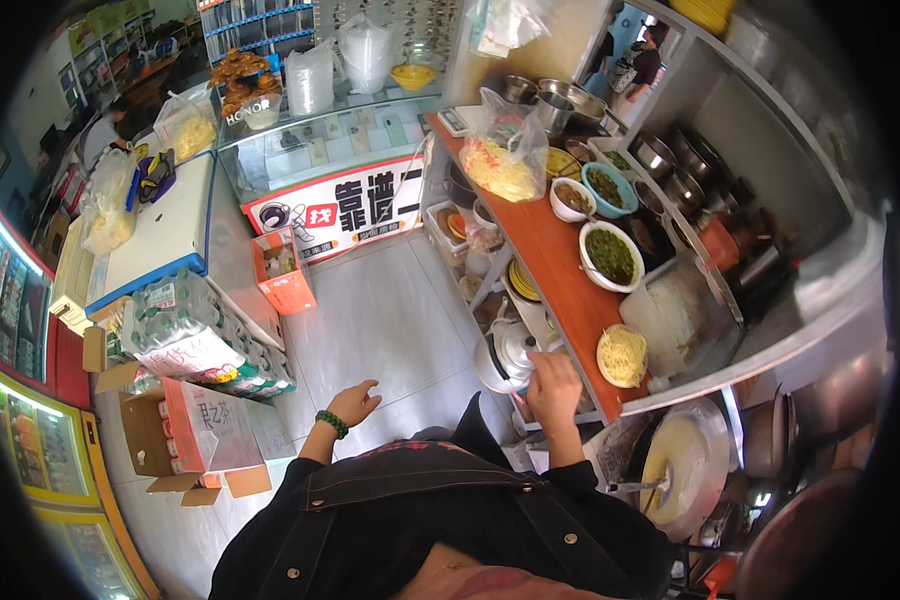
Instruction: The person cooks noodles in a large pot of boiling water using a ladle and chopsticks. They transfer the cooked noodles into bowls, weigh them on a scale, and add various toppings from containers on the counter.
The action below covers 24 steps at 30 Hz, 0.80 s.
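Note:
My left hand (355, 403), with a green bead bracelet (331, 424) at the wrist, hangs over the tiled floor with nothing in it and its fingers loosely apart. Beside the wooden-topped counter (562, 259), my right hand (556, 386) is at a silvery kettle (501, 357). Its fingers are bent close to the lid's black knob; whether they grip any part of the kettle cannot be seen. A bowl of pale shredded food (622, 355) stands on the counter's near end, just past that hand. Farther along is a white bowl of chopped greens (611, 255).
Low at the right is a wide pan (686, 469) of pale liquid with a ladle. Bottled-drink packs (202, 330) and an open carton (202, 431) stand on the left floor. A chest freezer (161, 225) and a glass display case (330, 142) lie beyond. Other people are in the background.

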Tool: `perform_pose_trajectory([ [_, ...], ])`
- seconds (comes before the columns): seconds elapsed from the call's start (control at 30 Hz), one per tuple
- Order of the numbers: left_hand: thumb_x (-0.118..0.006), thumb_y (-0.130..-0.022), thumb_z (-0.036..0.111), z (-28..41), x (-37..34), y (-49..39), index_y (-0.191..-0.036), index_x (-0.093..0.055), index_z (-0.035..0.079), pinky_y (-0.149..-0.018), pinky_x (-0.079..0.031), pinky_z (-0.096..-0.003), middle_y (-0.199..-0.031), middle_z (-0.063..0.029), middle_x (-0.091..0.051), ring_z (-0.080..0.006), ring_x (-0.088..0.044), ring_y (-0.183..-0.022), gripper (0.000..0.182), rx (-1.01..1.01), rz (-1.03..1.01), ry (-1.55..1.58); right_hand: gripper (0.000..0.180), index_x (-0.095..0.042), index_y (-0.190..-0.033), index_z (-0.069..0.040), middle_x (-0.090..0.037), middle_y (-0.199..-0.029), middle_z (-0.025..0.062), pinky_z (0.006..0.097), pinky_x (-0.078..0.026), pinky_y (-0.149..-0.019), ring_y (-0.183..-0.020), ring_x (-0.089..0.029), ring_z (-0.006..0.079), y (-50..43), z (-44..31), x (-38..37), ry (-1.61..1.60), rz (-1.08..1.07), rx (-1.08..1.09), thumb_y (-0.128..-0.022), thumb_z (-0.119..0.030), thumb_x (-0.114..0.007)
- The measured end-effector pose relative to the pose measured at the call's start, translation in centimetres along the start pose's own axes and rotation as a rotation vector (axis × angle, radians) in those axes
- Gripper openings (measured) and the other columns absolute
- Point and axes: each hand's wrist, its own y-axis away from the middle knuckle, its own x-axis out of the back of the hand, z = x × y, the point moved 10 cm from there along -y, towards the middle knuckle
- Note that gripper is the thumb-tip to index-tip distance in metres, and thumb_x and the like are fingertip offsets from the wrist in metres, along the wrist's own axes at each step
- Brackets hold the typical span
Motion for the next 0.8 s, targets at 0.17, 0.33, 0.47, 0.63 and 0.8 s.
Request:
perform_pose_trajectory([
  [0.17,-0.056,-0.088,0.039,-4.1,2.3,-2.0,-0.125,-0.053,0.011,-0.075,-0.05,-0.0405,-0.088,-0.0149,-0.067,-0.0328,-0.064,-0.083,0.047,0.117,0.011,0.066,0.028,-0.065,-0.095,-0.006,-0.062,-0.084,0.0094,0.0377,-0.051,-0.071,-0.08,-0.06,0.0277,-5.7,-0.3,-7.8,-0.074,-0.019,0.057,-0.069,0.003,-0.058],
  [0.33,-0.057,-0.089,0.039,-6.3,5.8,-9.1,-0.125,-0.052,0.01,-0.074,-0.05,-0.0403,-0.085,-0.0146,-0.066,-0.0317,-0.064,-0.081,0.047,0.156,0.025,0.088,0.028,-0.064,-0.099,-0.006,-0.062,-0.088,0.0106,0.0388,-0.05,-0.074,-0.086,-0.059,0.0299,-12.4,5.8,-15.1,-0.064,-0.002,-0.028,-0.072,0.0,-0.057],
  [0.47,-0.058,-0.088,0.035,-5.9,10.8,-19.0,-0.123,-0.053,0.007,-0.074,-0.05,-0.0396,-0.09,-0.0156,-0.065,-0.0306,-0.064,-0.082,0.045,0.13,0.143,0.039,0.03,-0.062,-0.109,-0.005,-0.063,-0.098,0.0153,0.0432,-0.047,-0.081,-0.092,-0.058,0.0344,-19.1,13.5,-21.8,-0.042,0.026,-0.199,-0.08,-0.005,-0.055],
  [0.63,-0.059,-0.088,0.029,1.1,17.8,-32.8,-0.124,-0.052,0.007,-0.072,-0.049,-0.034,-0.094,-0.0115,-0.06,-0.0238,-0.06,-0.077,0.042,-0.092,0.221,0.028,0.045,-0.048,-0.127,-0.001,-0.055,-0.116,0.0249,0.0465,-0.042,-0.091,-0.106,-0.051,0.0417,-28.5,23.5,-27.9,0.0,0.064,-0.373,-0.087,-0.018,-0.057],
  [0.8,-0.059,-0.088,0.021,9.3,22.1,-43.8,-0.122,-0.05,0.004,-0.075,-0.048,-0.0354,-0.101,-0.0146,-0.056,-0.0272,-0.058,-0.084,0.04,-0.3,0.284,0.143,0.074,-0.03,-0.139,-0.001,-0.038,-0.137,0.0273,0.0452,-0.039,-0.099,-0.126,-0.039,0.041,-35.6,31.0,-30.9,0.163,0.148,-0.588,-0.083,-0.034,-0.066],
])
